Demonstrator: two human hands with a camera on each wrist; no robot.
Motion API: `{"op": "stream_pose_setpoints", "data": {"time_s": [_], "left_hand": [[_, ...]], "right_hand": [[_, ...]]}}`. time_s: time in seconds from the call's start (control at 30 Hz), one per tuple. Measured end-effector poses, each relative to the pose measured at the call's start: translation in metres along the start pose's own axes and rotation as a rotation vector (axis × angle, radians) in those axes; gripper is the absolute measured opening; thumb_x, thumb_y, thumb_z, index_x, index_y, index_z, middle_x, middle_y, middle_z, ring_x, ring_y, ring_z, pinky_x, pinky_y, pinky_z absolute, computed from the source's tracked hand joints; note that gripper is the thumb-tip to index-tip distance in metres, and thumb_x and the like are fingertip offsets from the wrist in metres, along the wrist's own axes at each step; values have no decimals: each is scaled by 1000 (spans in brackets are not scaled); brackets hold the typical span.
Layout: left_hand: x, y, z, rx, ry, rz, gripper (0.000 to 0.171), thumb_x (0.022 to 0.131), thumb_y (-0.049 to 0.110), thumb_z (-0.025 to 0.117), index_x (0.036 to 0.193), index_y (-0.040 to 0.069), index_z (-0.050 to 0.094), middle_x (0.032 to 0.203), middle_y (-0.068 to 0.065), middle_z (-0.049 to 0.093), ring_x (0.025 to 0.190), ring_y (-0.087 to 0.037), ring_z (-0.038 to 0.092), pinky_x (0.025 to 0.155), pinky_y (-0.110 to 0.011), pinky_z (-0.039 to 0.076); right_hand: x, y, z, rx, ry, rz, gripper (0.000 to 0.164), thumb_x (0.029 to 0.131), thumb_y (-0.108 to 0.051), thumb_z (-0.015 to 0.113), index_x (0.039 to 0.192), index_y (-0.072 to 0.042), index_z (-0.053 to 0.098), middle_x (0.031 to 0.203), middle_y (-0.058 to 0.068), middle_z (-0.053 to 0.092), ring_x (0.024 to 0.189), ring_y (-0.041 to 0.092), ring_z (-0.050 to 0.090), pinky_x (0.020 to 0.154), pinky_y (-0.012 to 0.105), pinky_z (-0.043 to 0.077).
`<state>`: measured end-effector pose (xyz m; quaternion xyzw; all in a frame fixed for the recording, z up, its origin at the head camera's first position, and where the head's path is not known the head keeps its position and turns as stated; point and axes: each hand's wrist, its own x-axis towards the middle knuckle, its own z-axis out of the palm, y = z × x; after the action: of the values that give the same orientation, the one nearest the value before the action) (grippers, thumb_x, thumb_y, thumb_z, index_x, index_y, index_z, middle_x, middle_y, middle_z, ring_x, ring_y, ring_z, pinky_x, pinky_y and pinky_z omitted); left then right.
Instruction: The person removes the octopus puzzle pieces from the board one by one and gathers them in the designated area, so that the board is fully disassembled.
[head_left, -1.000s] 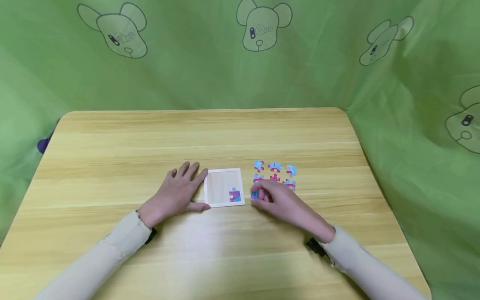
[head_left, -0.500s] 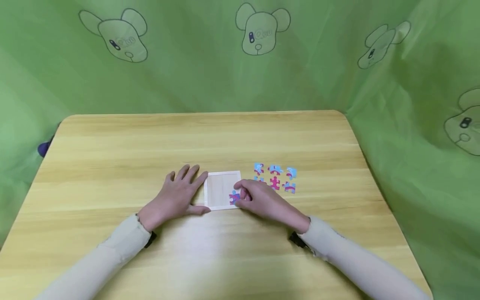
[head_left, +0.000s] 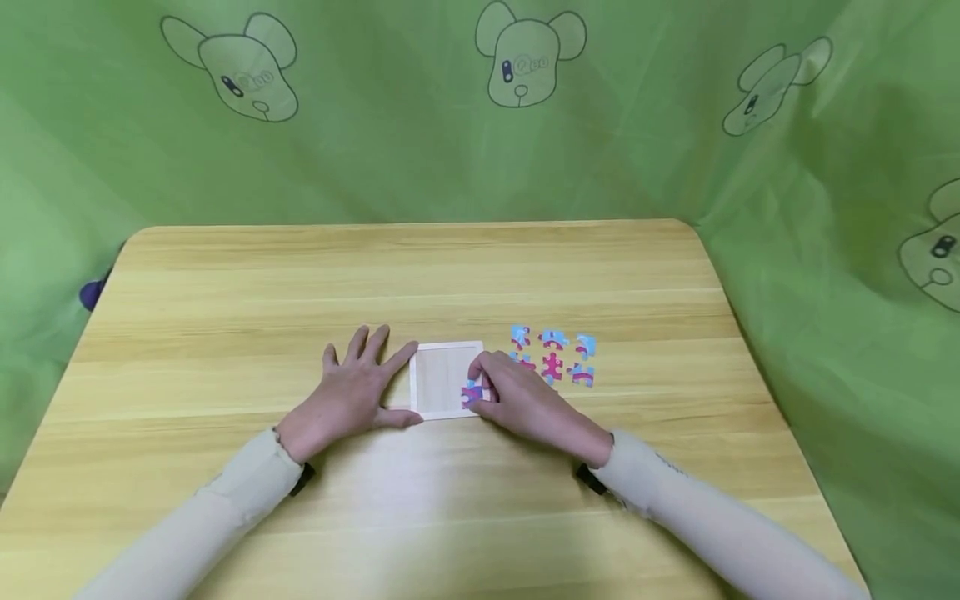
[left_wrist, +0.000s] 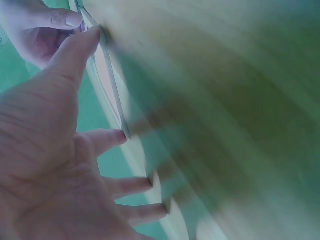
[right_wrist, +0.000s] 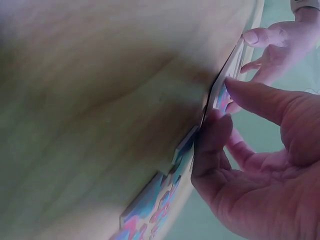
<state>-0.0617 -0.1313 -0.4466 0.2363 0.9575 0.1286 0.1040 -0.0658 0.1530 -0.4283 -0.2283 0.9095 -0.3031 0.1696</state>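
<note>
A small, square, shallow wooden puzzle tray with a pale rim lies on the table. One pink, blue and purple jigsaw piece sits in its lower right corner. My right hand reaches over the tray's right rim, thumb and index finger pinching this piece; the right wrist view shows the piece between the two fingertips. My left hand is spread flat at the tray's left side. Its thumb touches the lower left corner and its index fingertip the upper left corner, as the left wrist view also shows.
Several loose jigsaw pieces lie in rows on the table right of the tray, the nearer ones partly hidden by my right hand. In the right wrist view one flat loose piece lies below the fingers. A green curtain surrounds the table.
My right hand has moved left from the loose pieces to the tray, and its thumb and index finger have closed about the piece in the corner. My left hand has stayed at the left rim.
</note>
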Motion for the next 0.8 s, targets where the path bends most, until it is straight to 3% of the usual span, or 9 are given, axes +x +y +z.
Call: {"op": "stream_pose_setpoints", "data": {"time_s": [0.2, 0.43, 0.8], "left_hand": [[0, 1, -2, 36, -2, -4, 106, 90, 73, 77, 171, 17, 39, 169, -33, 31, 154, -60, 29, 104, -90, 31], [0, 2, -2, 46, -5, 0, 106, 90, 74, 76, 171, 18, 40, 169, -33, 31, 153, -59, 30, 104, -89, 33], [1, 2, -3, 62, -10, 5, 104, 91, 73, 75, 171, 17, 39, 169, -33, 31, 153, -60, 31, 103, -89, 35]], "right_hand": [[-2, 0, -2, -19, 65, -57, 17, 102, -12, 80, 110, -13, 65, 88, -4, 60, 76, 13, 52, 67, 30, 47], [-10, 3, -12, 98, 77, -89, 12, 103, -10, 78, 114, -11, 72, 87, -11, 69, 75, 9, 61, 71, 30, 54], [-43, 26, -32, 233, 147, 51, 12, 99, -14, 84, 110, -13, 79, 88, -6, 73, 78, 16, 65, 69, 26, 55]]}}
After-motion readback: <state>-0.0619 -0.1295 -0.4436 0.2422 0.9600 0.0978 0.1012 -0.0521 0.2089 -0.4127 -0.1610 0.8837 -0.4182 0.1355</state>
